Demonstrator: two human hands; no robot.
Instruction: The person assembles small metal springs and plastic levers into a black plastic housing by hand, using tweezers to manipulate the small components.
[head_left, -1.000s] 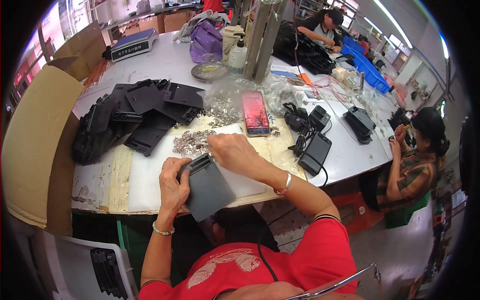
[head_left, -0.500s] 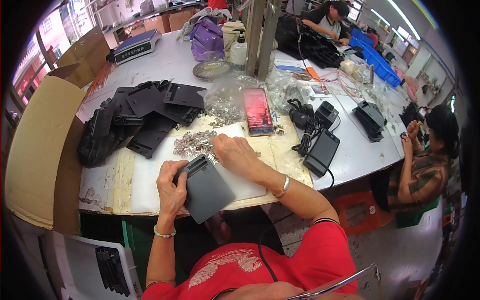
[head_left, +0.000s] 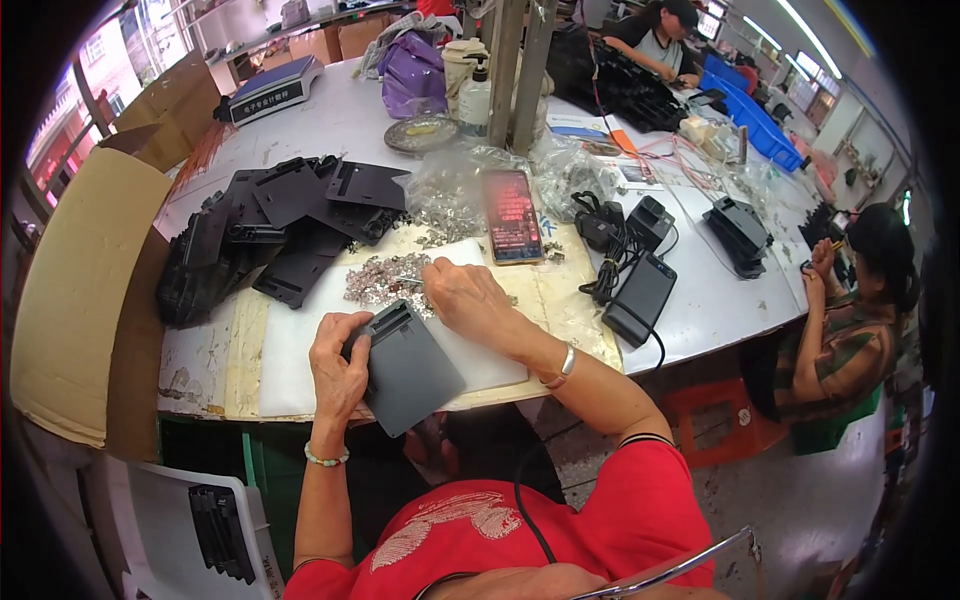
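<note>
Heap [head_left: 372, 281] just left of the right hand [head_left: 470, 298], panel [head_left: 412, 372] on the near side

And here it is, the whole scene packed into one tight patch above the white sheet [head_left: 290, 365]! The right hand is bunched, its fingers drawn together around a slim metal tool [head_left: 410, 281] that points left, straight toward the heap of small metal pieces. The tool's tip is at the heap's right side; whether it grips a piece is too small to tell.

Now look nearer: the dark panel sits tilted across the scene, its long axis running from far left to near right, its near corner out past the table [head_left: 190, 385] edge. The left hand [head_left: 338, 365] has it clamped along the left side, thumb over the face, fingers on the edge. At its far end, a narrow slot [head_left: 391, 320] faces up, and that end lies just on the near side of the heap.

So which hand is closer? The right, clearly, for the heap; for the slot, it's a close call, left hand to its left and near, right hand to its right and far. Beyond the fingers, a phone [head_left: 513, 215] lies farther off, and black panels [head_left: 285, 200] pile up far left.
</note>
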